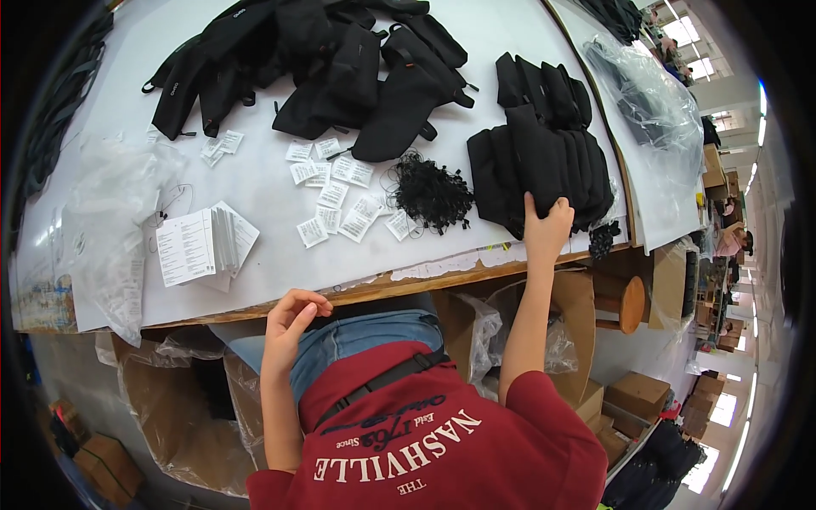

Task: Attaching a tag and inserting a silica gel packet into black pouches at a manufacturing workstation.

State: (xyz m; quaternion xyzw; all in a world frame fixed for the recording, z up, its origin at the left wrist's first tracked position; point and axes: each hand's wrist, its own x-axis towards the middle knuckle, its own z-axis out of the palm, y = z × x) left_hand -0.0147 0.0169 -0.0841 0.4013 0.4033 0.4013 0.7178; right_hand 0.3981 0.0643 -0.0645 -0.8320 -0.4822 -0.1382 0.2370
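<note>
My right hand (546, 228) reaches to the near end of a stack of black fabric pouches (586, 166) on the right of the table. Its thumb and fingers grip the near end of the top black pouch (535, 153). Over the table's front edge my left hand (295, 316) hovers with loosely curled fingers, a gap between thumb and fingers, and nothing visible in it. A tangled heap of black cords (432, 194) lies just left of the stack. Small white packets (332, 195) are scattered further left.
A pile of black bags (340, 76) covers the far middle of the table. Printed white cards (191, 246) and clear plastic bags (110, 221) lie at left. Under the table edge stand open cardboard boxes (174, 408) with plastic liners; a wooden stool (631, 304) is at right.
</note>
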